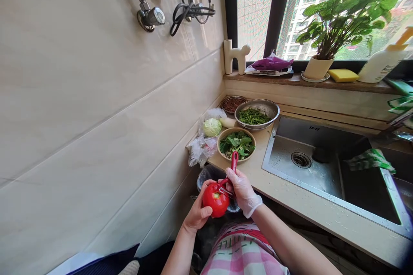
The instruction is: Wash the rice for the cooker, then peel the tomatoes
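Note:
A whole red tomato (215, 204) rests in my left hand (197, 211), with the fingers wrapped round its side and its stem end facing up. My right hand (242, 191) wears a clear glove and is closed on a red-handled peeler (234, 161). The peeler's metal blade lies against the top of the tomato, near the stem scar. Below both hands is a bin (206, 175) lined with a dark bag, partly hidden by them.
On the counter stand a basket of leafy greens (237, 142), a metal colander (274, 109) of green beans, a cabbage (212, 127) and a bowl of reddish-brown food (232, 104). A steel sink (287, 176) lies to the right, with a green-white cloth (371, 161) over its divider.

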A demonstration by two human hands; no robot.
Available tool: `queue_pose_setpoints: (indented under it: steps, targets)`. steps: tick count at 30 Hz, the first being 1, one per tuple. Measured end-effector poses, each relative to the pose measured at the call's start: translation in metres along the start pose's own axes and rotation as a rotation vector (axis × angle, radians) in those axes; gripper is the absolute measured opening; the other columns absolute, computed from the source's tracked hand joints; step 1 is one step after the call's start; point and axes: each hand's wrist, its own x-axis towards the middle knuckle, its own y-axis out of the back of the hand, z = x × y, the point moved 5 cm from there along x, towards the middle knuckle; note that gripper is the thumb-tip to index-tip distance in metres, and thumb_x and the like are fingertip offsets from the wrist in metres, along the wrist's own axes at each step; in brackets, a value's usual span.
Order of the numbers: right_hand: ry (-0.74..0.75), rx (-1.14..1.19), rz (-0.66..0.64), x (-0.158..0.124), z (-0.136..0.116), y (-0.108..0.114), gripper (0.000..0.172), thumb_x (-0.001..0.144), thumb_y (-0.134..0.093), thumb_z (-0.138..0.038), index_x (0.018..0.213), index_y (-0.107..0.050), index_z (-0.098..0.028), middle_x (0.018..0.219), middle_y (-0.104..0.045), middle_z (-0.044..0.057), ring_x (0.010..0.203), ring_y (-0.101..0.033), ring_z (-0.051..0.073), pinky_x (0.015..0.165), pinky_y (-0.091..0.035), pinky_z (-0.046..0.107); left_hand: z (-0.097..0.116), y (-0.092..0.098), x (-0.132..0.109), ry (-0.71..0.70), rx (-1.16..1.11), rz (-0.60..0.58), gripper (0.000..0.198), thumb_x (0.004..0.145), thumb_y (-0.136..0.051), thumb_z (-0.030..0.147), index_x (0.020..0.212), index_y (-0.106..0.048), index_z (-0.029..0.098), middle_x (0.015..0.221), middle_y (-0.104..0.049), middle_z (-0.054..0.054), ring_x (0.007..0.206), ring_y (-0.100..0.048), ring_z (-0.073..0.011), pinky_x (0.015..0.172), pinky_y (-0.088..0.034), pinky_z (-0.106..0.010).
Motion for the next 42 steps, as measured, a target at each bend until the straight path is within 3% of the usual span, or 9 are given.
queue_pose_setpoints:
  steps: [7,14,17,22,25,27,31,36,42]
  targets:
    - [0.016,0.019,0.008,0.003,-0.002,0.002,0.053,0.053,-0.077,-0.061,0.064,-0.045,-0.021,0.036,-0.048,-0.006,0.045,-0.054,0.012,0.044,-0.035,0.019,-0.001,0.007,0.004,0.009,0.000,0.001,0.070,0.058,-0.080,0.044,0.116,-0.045,0.029,0.113,-0.056,-0.006,0.085,-0.061,-0.0202,0.075,-0.050,-0.033]
    - [-0.031,-0.021,-0.015,-0.002,-0.005,0.000,0.052,0.056,-0.073,-0.063,0.064,-0.042,-0.021,0.036,-0.047,-0.008,0.032,-0.031,0.005,0.035,-0.020,0.018,0.007,-0.006,0.006,0.060,-0.042,-0.070,0.066,0.058,-0.079,0.044,0.114,-0.048,0.027,0.108,-0.058,-0.006,0.080,-0.062,-0.0199,0.068,-0.051,-0.031]
    - [-0.006,-0.017,-0.009,-0.003,-0.009,0.002,0.051,0.057,-0.073,-0.061,0.064,-0.042,-0.021,0.036,-0.046,-0.009,0.032,-0.031,0.005,0.035,-0.019,0.018,0.009,-0.009,0.007,0.095,-0.063,-0.101,0.066,0.058,-0.080,0.045,0.114,-0.050,0.026,0.109,-0.059,-0.007,0.083,-0.062,-0.0212,0.070,-0.052,-0.031]
    - [0.130,0.051,0.077,-0.001,-0.021,0.007,0.050,0.054,-0.077,-0.058,0.064,-0.046,-0.021,0.039,-0.051,-0.006,0.036,-0.041,0.007,0.038,-0.027,0.018,0.003,-0.007,0.004,-0.008,-0.028,0.097,0.066,0.072,-0.070,0.054,0.127,-0.045,0.027,0.130,-0.050,-0.010,0.113,-0.054,-0.0277,0.089,-0.048,-0.036]
    - [0.172,0.059,0.100,-0.003,-0.023,0.006,0.048,0.055,-0.076,-0.058,0.064,-0.047,-0.021,0.040,-0.052,-0.006,0.038,-0.044,0.009,0.041,-0.033,0.021,-0.003,-0.008,0.000,-0.099,0.062,0.176,0.089,0.057,-0.078,0.060,0.131,-0.036,0.033,0.136,-0.045,-0.008,0.118,-0.050,-0.0294,0.095,-0.045,-0.037]
    - [0.178,0.043,0.106,-0.005,-0.022,0.005,0.047,0.056,-0.075,-0.059,0.063,-0.047,-0.021,0.040,-0.051,-0.006,0.039,-0.045,0.010,0.043,-0.035,0.022,-0.004,-0.008,-0.002,-0.132,0.133,0.197,0.096,0.047,-0.086,0.052,0.127,-0.036,0.034,0.130,-0.048,-0.006,0.112,-0.053,-0.0277,0.095,-0.045,-0.036]
    - [0.157,-0.025,0.069,-0.006,-0.020,0.001,0.048,0.057,-0.073,-0.061,0.062,-0.047,-0.021,0.040,-0.052,-0.005,0.039,-0.044,0.009,0.043,-0.032,0.021,0.000,-0.007,-0.001,-0.113,0.186,0.160,0.078,0.057,-0.084,0.038,0.120,-0.038,0.030,0.117,-0.051,-0.004,0.093,-0.058,-0.0207,0.075,-0.054,-0.031]
    - [0.112,-0.058,0.013,-0.003,-0.022,-0.003,0.048,0.058,-0.071,-0.061,0.062,-0.045,-0.021,0.036,-0.046,-0.007,0.037,-0.042,0.008,0.042,-0.030,0.021,0.003,-0.009,0.002,-0.020,0.117,0.049,0.074,0.060,-0.081,0.038,0.119,-0.036,0.030,0.113,-0.051,-0.005,0.079,-0.059,-0.0166,0.057,-0.055,-0.027]
    - [0.113,-0.038,-0.017,-0.002,-0.026,-0.002,0.047,0.059,-0.072,-0.059,0.062,-0.045,-0.021,0.036,-0.045,-0.008,0.039,-0.045,0.010,0.043,-0.033,0.021,0.003,-0.013,0.008,0.072,0.051,-0.048,0.075,0.057,-0.083,0.040,0.118,-0.041,0.029,0.110,-0.057,-0.007,0.064,-0.063,-0.0138,0.042,-0.042,-0.015]
